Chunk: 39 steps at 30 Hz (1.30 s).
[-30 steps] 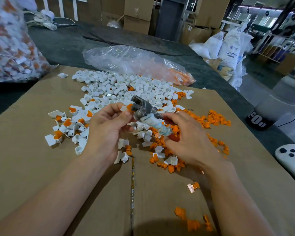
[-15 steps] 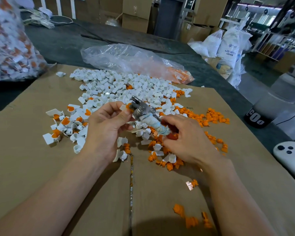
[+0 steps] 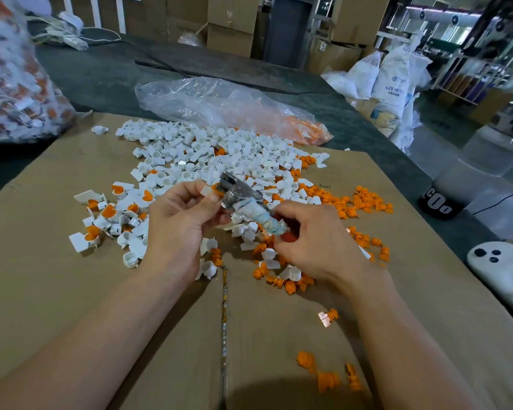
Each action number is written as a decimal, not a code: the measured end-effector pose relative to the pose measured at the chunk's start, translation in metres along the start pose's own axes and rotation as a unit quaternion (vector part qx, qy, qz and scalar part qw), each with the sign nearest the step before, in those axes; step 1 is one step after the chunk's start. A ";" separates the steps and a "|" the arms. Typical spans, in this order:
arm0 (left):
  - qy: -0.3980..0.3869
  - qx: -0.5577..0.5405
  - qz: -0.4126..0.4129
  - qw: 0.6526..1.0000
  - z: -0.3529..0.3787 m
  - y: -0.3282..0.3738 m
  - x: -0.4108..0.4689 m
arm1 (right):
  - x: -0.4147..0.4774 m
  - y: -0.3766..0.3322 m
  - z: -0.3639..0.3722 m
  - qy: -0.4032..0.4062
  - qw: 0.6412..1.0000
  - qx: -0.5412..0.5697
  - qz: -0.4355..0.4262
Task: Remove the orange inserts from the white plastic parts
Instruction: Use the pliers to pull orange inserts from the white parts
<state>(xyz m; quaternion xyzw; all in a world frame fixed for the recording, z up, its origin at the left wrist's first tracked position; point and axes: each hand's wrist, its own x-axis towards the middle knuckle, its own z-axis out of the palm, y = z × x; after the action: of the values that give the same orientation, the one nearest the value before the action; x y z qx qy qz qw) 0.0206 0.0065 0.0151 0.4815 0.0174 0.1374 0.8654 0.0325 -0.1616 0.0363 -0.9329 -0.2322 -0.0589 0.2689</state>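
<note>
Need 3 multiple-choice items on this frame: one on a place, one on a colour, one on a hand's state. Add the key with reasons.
1. Where does the clear plastic bag lie?
A) beyond the pile of white parts
B) under the forearms
C) on the floor

2. What colour are the loose inserts to the right of the right hand?
A) blue
B) orange
C) green

3. What is the right hand doing?
A) lying flat, holding nothing
B) gripping the wrapped handle of a metal tool
C) lifting a sack

Key:
1 A: the bag lies past the pile's far edge.
2 B: they show orange against the brown cardboard.
3 B: its fingers curl round the handle, while the left hand pinches a white part at the tool's head.
</note>
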 end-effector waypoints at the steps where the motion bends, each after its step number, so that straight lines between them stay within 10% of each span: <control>1: 0.001 0.000 -0.001 1.000 0.000 0.000 0.000 | 0.000 0.000 0.000 0.001 1.000 -0.002 0.001; 18: 0.032 0.080 0.055 0.995 -0.001 0.004 -0.002 | 0.001 0.004 0.004 0.030 0.999 -0.019 -0.004; 27: 0.132 0.342 0.156 0.917 -0.021 0.007 0.012 | 0.003 0.035 -0.013 0.150 0.981 -0.099 0.072; 39: 0.214 0.520 0.153 0.813 -0.039 0.020 0.023 | 0.001 0.073 -0.027 0.111 0.946 -0.166 0.256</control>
<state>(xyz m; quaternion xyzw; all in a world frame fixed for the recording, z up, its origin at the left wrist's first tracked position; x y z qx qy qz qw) 0.0322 0.0543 0.0134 0.8145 0.1976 0.3381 0.4280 0.0678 -0.2302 0.0249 -0.9798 0.0584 -0.1291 0.1408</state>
